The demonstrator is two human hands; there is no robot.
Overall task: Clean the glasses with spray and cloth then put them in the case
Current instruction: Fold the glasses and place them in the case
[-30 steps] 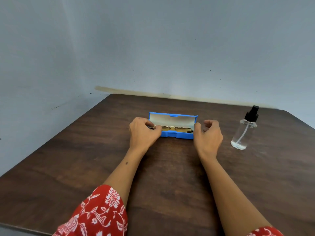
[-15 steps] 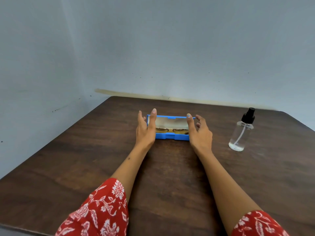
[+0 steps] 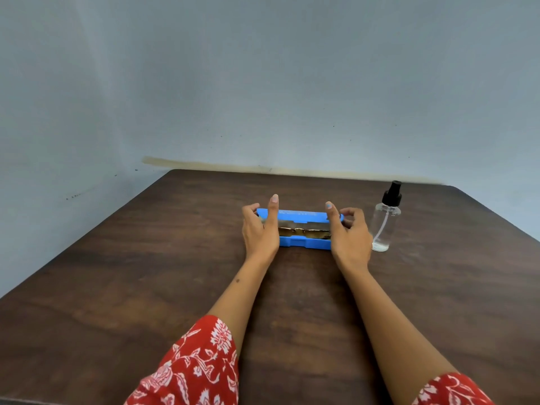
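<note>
On the dark brown wooden table (image 3: pixel 122 287), in the single head view, a blue rectangular plastic glasses case (image 3: pixel 304 243) is seen lying lengthwise, its lid tipped partly down over the tray. Inside the case, a pair of gold-framed glasses (image 3: pixel 304 232) is visible through the remaining gap. At the case's left end the left hand (image 3: pixel 260 232) is placed, thumb raised straight and fingers curved round the lid's corner; at its right end the right hand (image 3: pixel 349 236) is set likewise, fingers curled at the lid's far edge. Whether the lid is actually gripped or only touched cannot be told. Just right of the case a clear plastic spray bottle with a black pump top (image 3: pixel 385 220) stands upright, nearly empty. No cloth is visible.

The case is judged light and rigid, liable to slide on the smooth wood, so it is best held at both ends. The glasses are judged thin, light and fragile; they would be best taken by the frame, not the lenses.
</note>
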